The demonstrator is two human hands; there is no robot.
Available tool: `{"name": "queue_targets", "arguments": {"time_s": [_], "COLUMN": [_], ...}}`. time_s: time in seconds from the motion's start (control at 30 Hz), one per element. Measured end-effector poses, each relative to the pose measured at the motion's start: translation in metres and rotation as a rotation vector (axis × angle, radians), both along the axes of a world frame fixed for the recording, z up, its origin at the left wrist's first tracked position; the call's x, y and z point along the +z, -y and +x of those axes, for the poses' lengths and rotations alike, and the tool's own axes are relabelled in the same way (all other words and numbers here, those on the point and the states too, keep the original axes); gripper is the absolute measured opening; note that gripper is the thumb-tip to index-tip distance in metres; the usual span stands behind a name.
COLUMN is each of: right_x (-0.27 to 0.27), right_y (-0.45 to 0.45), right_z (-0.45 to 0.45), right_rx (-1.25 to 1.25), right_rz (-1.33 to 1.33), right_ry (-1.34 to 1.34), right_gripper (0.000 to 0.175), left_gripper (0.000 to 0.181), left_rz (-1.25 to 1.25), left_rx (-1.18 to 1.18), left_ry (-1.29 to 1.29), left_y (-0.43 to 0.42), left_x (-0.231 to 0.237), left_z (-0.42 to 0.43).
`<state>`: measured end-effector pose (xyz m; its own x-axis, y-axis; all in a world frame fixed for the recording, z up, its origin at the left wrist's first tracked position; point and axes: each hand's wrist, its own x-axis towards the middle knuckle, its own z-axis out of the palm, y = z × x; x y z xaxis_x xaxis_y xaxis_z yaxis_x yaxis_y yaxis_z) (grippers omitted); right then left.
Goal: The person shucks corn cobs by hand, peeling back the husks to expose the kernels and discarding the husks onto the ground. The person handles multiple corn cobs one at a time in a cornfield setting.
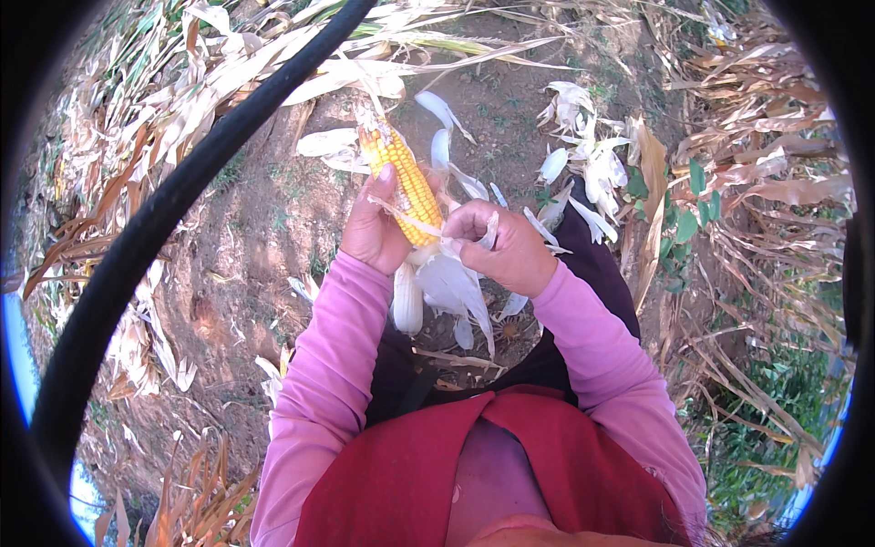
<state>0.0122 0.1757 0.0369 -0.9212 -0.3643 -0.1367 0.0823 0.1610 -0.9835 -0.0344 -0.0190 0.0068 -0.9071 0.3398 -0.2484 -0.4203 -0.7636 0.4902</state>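
Observation:
An ear of yellow corn (409, 179) is tilted in front of me, its kernels bare and its silk-tufted tip pointing away. My left hand (374, 229) grips it along the side, thumb on the kernels. At the base of the ear, the fingers of my right hand (509, 247) are closed on a piece of pale husk. Broad white husk leaves (448, 284) hang below the base. Under them is a whitish elongated thing (408, 301), perhaps another ear; I cannot tell. The fingers behind the ear are mostly hidden.
Dry cornstalks and leaves (225, 89) lie at the upper left. More dry stalks (772, 137) line the right side. Loose husks (588, 150) lie on the bare soil (232, 273) ahead. A dark strap or cable (184, 164) crosses the left of the view.

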Motion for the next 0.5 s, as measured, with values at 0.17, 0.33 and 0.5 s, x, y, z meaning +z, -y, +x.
{"name": "queue_targets", "arguments": {"time_s": [0.17, 0.33, 0.5], "right_x": [-0.003, 0.000, -0.003], "right_y": [-0.008, -0.020, 0.001], "right_z": [-0.008, -0.017, -0.008], "right_rx": [0.237, 0.009, -0.094], "right_rz": [0.241, 0.413, 0.383], "right_ry": [-0.235, -0.274, -0.507], "right_gripper": [0.021, 0.037, 0.062], "left_gripper": [0.042, 0.031, 0.031], "left_rz": [-0.057, -0.120, -0.278], "left_rx": [0.060, 0.101, 0.134], "left_ry": [0.013, 0.009, -0.096], "left_y": [0.007, 0.002, -0.013], "left_x": [0.001, 0.007, 0.011], "left_z": [-0.004, -0.005, 0.002]}}
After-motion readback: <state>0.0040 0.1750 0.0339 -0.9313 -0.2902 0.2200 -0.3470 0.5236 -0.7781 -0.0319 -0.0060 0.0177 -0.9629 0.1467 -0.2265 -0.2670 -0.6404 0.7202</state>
